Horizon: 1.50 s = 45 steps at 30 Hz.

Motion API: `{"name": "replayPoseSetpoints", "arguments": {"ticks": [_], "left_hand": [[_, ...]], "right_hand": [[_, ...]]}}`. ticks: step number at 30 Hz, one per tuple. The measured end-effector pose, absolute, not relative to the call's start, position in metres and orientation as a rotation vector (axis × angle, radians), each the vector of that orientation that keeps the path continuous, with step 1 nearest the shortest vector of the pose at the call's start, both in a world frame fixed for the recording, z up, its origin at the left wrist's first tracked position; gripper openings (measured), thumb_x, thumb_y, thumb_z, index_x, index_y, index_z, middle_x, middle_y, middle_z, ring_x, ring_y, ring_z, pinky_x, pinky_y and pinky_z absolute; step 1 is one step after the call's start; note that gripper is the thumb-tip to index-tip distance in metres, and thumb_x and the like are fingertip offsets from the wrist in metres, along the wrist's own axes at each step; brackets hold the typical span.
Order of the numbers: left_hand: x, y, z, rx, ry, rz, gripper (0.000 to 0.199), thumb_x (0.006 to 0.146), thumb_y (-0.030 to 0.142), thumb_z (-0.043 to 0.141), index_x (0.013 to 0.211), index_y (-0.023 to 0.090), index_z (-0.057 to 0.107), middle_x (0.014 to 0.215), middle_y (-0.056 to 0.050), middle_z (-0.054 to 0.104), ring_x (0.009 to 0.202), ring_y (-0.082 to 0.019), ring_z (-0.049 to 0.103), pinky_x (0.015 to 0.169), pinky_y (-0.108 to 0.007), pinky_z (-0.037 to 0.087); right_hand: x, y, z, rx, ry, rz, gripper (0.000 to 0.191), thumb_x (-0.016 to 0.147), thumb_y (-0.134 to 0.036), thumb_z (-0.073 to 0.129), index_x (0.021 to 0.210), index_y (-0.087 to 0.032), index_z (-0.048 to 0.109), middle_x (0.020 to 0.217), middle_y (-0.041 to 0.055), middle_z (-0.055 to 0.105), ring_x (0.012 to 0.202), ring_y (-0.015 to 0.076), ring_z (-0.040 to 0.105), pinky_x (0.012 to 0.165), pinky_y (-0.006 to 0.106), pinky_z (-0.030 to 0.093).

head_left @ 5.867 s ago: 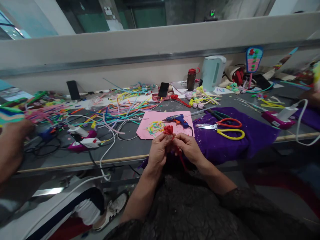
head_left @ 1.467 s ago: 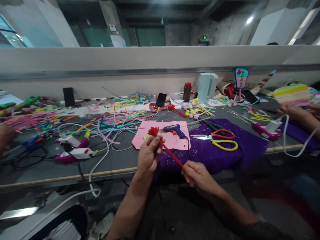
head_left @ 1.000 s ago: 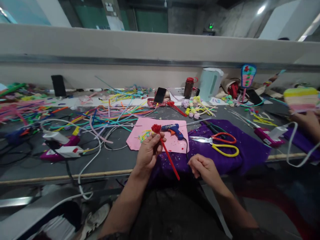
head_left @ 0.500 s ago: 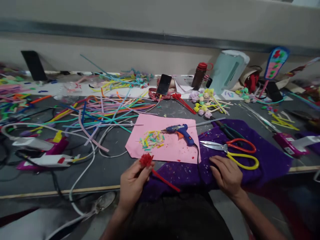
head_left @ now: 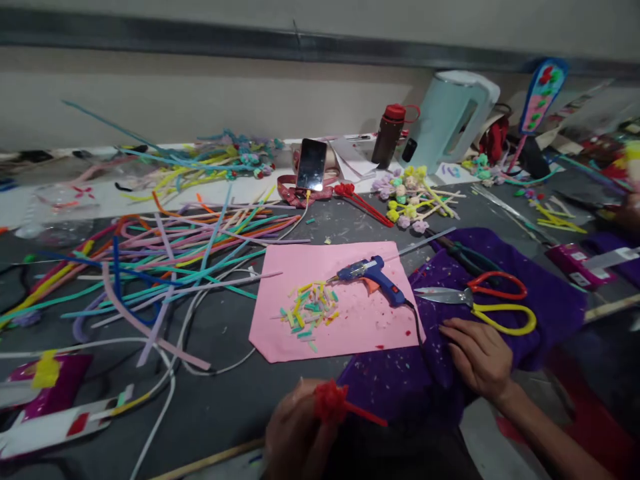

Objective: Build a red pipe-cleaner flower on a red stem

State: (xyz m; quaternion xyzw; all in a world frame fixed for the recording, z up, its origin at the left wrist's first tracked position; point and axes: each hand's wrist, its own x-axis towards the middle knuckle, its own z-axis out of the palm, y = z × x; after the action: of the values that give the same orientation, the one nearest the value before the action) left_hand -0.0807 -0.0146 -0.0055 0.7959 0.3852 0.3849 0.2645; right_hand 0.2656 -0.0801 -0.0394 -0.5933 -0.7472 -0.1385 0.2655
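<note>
My left hand (head_left: pixel 294 427), low near the table's front edge, is closed on a red pipe-cleaner flower (head_left: pixel 330 401). The flower's red stem points out to the right. On a purple cloth (head_left: pixel 385 387) lies my right hand (head_left: pixel 480 360), fingers loosely stretched, with nothing visible in it. Just beyond those fingers are scissors (head_left: pixel 471 297) with one red and one yellow handle. A blue glue gun (head_left: pixel 377 279) lies on a pink sheet (head_left: pixel 273 293), its nozzle beside a heap of short pipe-cleaner pieces (head_left: pixel 311 308).
Long pipe cleaners (head_left: pixel 200 233) and a white cable (head_left: pixel 175 373) spread over the left side. Behind are a phone (head_left: pixel 311 167), another red flower (head_left: pixel 345 190), pastel flowers (head_left: pixel 410 200), a brown bottle (head_left: pixel 389 140) and a kettle (head_left: pixel 445 120). Pliers (head_left: pixel 465 257) lie beyond the scissors.
The view has shifted. My left hand has come down and nearer to me with the red flower, away from the pink sheet. My right hand still lies on the cloth by the scissors.
</note>
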Motion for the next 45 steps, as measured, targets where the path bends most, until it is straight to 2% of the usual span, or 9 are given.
{"name": "replayPoseSetpoints", "arguments": {"ticks": [5, 10, 14, 24, 28, 33, 36, 41, 45], "left_hand": [[-0.074, -0.02, -0.009, 2.387, 1.208, 1.162, 0.02, 0.069, 0.015, 0.061, 0.086, 0.024, 0.066, 0.073, -0.002, 0.071, 0.063, -0.015, 0.065, 0.063, -0.022, 0.051], [-0.068, -0.019, -0.013, 2.478, 1.321, 1.141, 0.012, 0.071, 0.021, 0.059, 0.077, 0.023, 0.069, 0.068, -0.002, 0.07, 0.061, -0.017, 0.065, 0.061, -0.024, 0.051], [-0.06, -0.02, -0.02, 2.314, 1.554, 1.337, 0.015, 0.066, 0.019, 0.065, 0.08, 0.021, 0.07, 0.075, -0.003, 0.071, 0.068, -0.019, 0.064, 0.07, -0.028, 0.051], [-0.043, -0.015, -0.008, 2.308, 1.423, 1.532, 0.015, 0.066, 0.013, 0.065, 0.08, 0.018, 0.069, 0.072, -0.003, 0.069, 0.065, -0.016, 0.061, 0.065, -0.027, 0.049], [-0.048, -0.017, -0.015, 2.311, 1.365, 1.514, 0.016, 0.068, 0.015, 0.065, 0.083, 0.018, 0.069, 0.076, -0.002, 0.069, 0.069, -0.015, 0.062, 0.069, -0.025, 0.049], [-0.048, -0.018, -0.019, 2.023, 1.406, 1.465, 0.016, 0.069, 0.02, 0.065, 0.085, 0.019, 0.069, 0.085, -0.002, 0.069, 0.076, -0.016, 0.062, 0.074, -0.025, 0.048], [-0.047, -0.017, -0.017, 1.872, 1.343, 1.357, 0.016, 0.071, 0.023, 0.064, 0.085, 0.017, 0.07, 0.08, -0.002, 0.067, 0.07, -0.015, 0.061, 0.067, -0.024, 0.047], [-0.048, -0.02, -0.012, 1.683, 1.34, 1.302, 0.021, 0.071, 0.03, 0.062, 0.086, 0.017, 0.069, 0.058, 0.003, 0.056, 0.052, -0.011, 0.049, 0.05, -0.021, 0.039], [-0.048, -0.022, -0.006, 1.652, 1.327, 1.287, 0.021, 0.07, 0.035, 0.063, 0.077, 0.015, 0.068, 0.052, 0.003, 0.052, 0.05, -0.01, 0.046, 0.048, -0.021, 0.036]], "right_hand": [[0.265, -0.08, -0.036, -1.59, -1.986, -0.306, 0.029, 0.076, -0.016, 0.058, 0.104, -0.02, 0.063, 0.098, 0.0086, 0.067, 0.09, 0.0215, 0.062, 0.076, 0.036, 0.048], [0.262, -0.076, -0.032, -1.568, -1.924, -0.241, 0.027, 0.076, -0.015, 0.058, 0.101, -0.02, 0.063, 0.096, 0.0078, 0.068, 0.089, 0.0211, 0.061, 0.076, 0.035, 0.047], [0.262, -0.073, -0.025, -1.576, -1.87, -0.154, 0.024, 0.077, -0.016, 0.057, 0.1, -0.019, 0.064, 0.097, 0.0083, 0.067, 0.09, 0.022, 0.06, 0.077, 0.037, 0.046], [0.26, -0.072, -0.021, -1.609, -1.864, -0.145, 0.019, 0.079, -0.018, 0.056, 0.096, -0.018, 0.064, 0.095, 0.0084, 0.066, 0.089, 0.0213, 0.059, 0.076, 0.037, 0.044], [0.256, -0.073, -0.026, -1.638, -1.834, -0.226, 0.018, 0.079, -0.017, 0.056, 0.094, -0.018, 0.065, 0.095, 0.0081, 0.066, 0.087, 0.0204, 0.059, 0.076, 0.036, 0.044], [0.252, -0.077, -0.023, -1.677, -1.882, -0.246, 0.02, 0.081, -0.017, 0.053, 0.098, -0.017, 0.064, 0.098, 0.009, 0.065, 0.09, 0.0207, 0.058, 0.078, 0.037, 0.044], [0.256, -0.081, -0.015, -1.654, -1.948, -0.244, 0.02, 0.082, -0.019, 0.052, 0.099, -0.017, 0.063, 0.097, 0.0085, 0.065, 0.089, 0.0196, 0.059, 0.078, 0.034, 0.045], [0.296, -0.077, 0.016, -1.708, -1.931, -0.39, 0.019, 0.086, -0.024, 0.047, 0.095, -0.017, 0.063, 0.093, 0.0078, 0.066, 0.088, 0.0184, 0.059, 0.078, 0.03, 0.042], [0.344, -0.042, 0.05, -2.147, -1.864, -0.428, 0.026, 0.088, -0.028, 0.041, 0.096, -0.018, 0.063, 0.095, 0.0084, 0.066, 0.088, 0.0198, 0.058, 0.072, 0.027, 0.04]]}}
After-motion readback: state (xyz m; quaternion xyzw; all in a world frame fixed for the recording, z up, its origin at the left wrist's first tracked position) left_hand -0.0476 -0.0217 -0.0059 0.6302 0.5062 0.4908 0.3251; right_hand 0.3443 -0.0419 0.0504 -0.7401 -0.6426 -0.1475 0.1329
